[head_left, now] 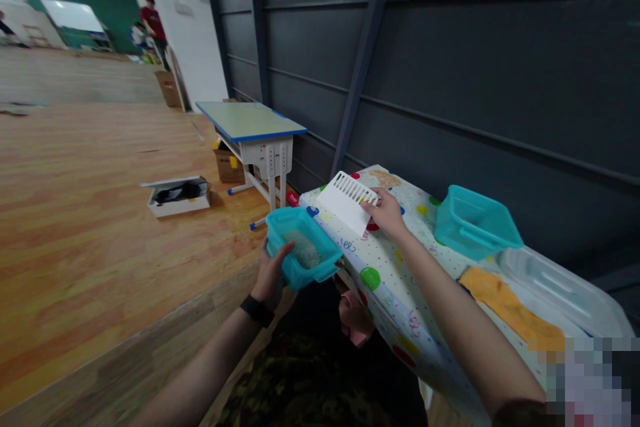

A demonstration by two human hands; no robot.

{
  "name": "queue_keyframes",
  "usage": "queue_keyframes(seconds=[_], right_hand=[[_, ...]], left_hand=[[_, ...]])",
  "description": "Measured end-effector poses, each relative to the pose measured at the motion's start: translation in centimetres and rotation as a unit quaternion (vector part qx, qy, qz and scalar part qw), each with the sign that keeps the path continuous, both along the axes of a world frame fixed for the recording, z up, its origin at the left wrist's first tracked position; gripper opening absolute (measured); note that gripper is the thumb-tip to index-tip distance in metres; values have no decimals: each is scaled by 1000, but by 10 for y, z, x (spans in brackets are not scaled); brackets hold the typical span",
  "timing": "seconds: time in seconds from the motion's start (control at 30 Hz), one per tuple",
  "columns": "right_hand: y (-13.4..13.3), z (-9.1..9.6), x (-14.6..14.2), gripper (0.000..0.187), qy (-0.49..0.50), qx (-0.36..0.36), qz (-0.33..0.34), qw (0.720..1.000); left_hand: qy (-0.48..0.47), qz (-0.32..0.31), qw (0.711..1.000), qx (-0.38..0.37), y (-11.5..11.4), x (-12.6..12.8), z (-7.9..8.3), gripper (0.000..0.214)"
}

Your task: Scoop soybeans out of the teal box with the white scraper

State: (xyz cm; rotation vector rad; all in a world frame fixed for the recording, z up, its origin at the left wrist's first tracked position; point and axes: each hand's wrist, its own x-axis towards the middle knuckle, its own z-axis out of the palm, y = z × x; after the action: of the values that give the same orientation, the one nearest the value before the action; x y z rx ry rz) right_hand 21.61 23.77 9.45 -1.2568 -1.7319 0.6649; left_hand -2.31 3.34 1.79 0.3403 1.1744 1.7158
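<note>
My left hand (271, 273) grips the near-left wall of a teal plastic box (327, 250), thumb over its rim. Pale, whitish granules (306, 250) lie in the bottom of this box, which is held in the air beside the table's edge. In my right hand (389, 215) is a white flat plastic scoop with a row of slots (343, 203), pinched at its right side. The scoop is over the left end of the patterned tablecloth (377, 257); whether it touches the cloth is hard to tell.
A second teal box (475, 223), a clear lid (565, 287) and an orange cloth (510, 303) lie on the table's right part. Beyond stands a school desk (250, 121). An open white carton (180, 199) lies on the floor. A dark panelled wall (475, 80) borders the table.
</note>
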Motion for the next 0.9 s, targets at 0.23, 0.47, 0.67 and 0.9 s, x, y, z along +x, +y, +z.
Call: queue_keyframes(seconds=[0.23, 0.47, 0.67, 0.9], right_hand=[[-21, -6, 10, 39, 63, -50, 59, 995], [-26, 2, 14, 39, 10, 25, -12, 1000], [-60, -2, 11, 39, 1, -4, 32, 999], [-59, 5, 26, 43, 49, -8, -72, 996]], left_hand=[[4, -10, 1000, 14, -1, 2, -3, 80], [-10, -1, 1000, 6, 1, 4, -4, 85], [-7, -9, 1000, 15, -5, 10, -5, 81], [-24, 0, 1000, 2, -8, 13, 3, 79]])
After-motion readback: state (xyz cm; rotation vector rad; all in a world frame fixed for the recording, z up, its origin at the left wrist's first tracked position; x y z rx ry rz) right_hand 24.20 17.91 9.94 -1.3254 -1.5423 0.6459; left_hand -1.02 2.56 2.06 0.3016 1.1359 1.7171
